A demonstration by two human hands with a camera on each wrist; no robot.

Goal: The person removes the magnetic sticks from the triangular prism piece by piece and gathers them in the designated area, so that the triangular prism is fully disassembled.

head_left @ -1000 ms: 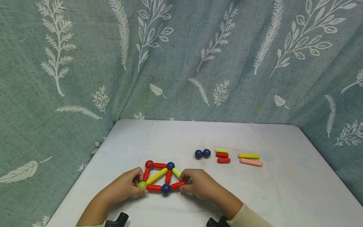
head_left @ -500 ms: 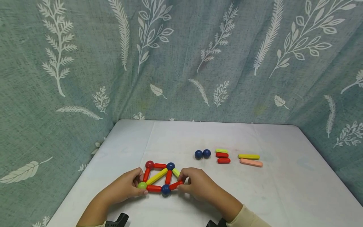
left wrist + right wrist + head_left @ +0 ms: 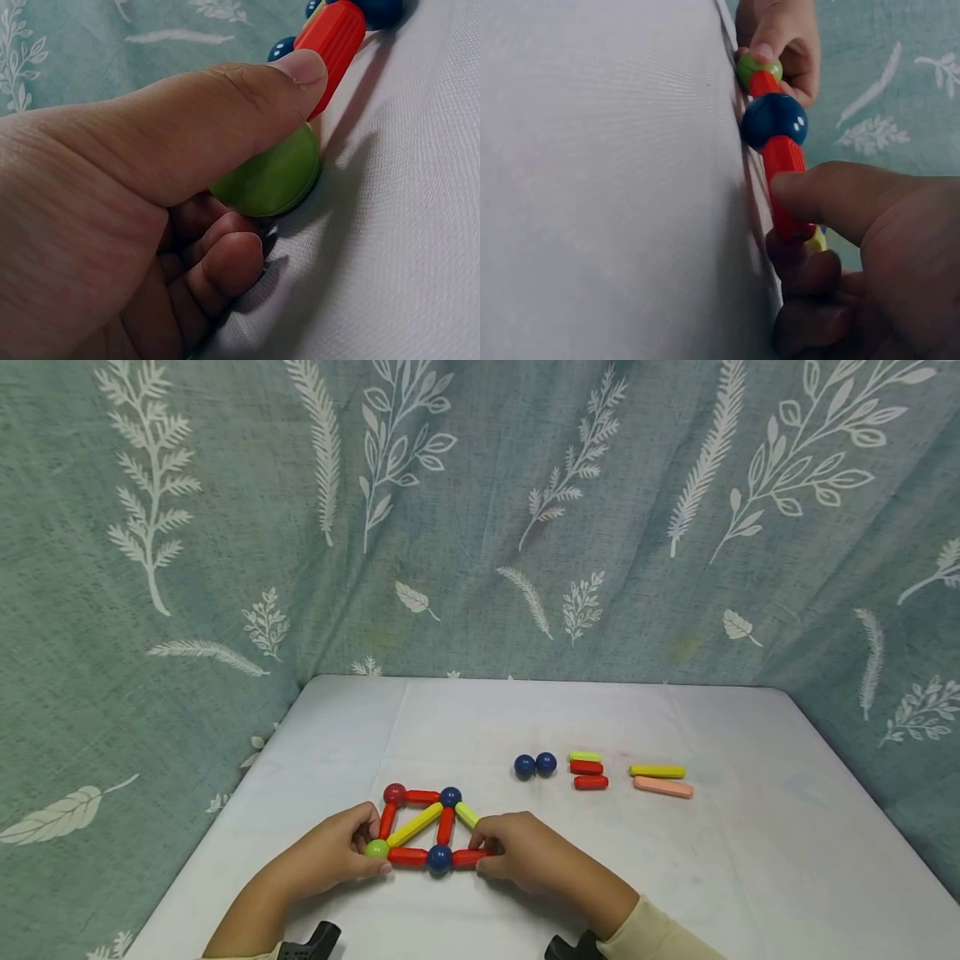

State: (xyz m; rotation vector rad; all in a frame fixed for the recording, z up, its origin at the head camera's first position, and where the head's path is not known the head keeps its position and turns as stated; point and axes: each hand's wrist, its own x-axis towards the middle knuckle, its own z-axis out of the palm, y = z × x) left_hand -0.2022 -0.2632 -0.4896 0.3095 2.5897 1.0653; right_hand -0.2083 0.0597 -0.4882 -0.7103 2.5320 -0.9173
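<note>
On the white cloth lies a flat frame of rods and balls. Its corners are a red ball (image 3: 394,794), a blue ball (image 3: 451,797), a green ball (image 3: 377,849) and a second blue ball (image 3: 439,859). Red rods join them, and a yellow rod (image 3: 416,825) runs diagonally. My left hand (image 3: 335,852) holds the green ball, its thumb reaching onto the red rod (image 3: 334,49) beside it. My right hand (image 3: 522,852) pinches the free end of a red rod (image 3: 784,169) that extends from the nearer blue ball. A yellow-green rod (image 3: 467,814) slants from the farther blue ball toward my right fingers.
Behind the frame sit two loose blue balls (image 3: 536,765). Right of them lie a short yellow-green rod (image 3: 585,757) and two red rods (image 3: 591,783). Farther right are a yellow rod (image 3: 657,771) and a peach rod (image 3: 663,787). A leaf-patterned curtain (image 3: 480,527) borders the table.
The red rod in my right hand first angled up slightly more from the nearer blue ball, then swung down to lie nearly in line with the bottom red rod. My left hand stayed put.
</note>
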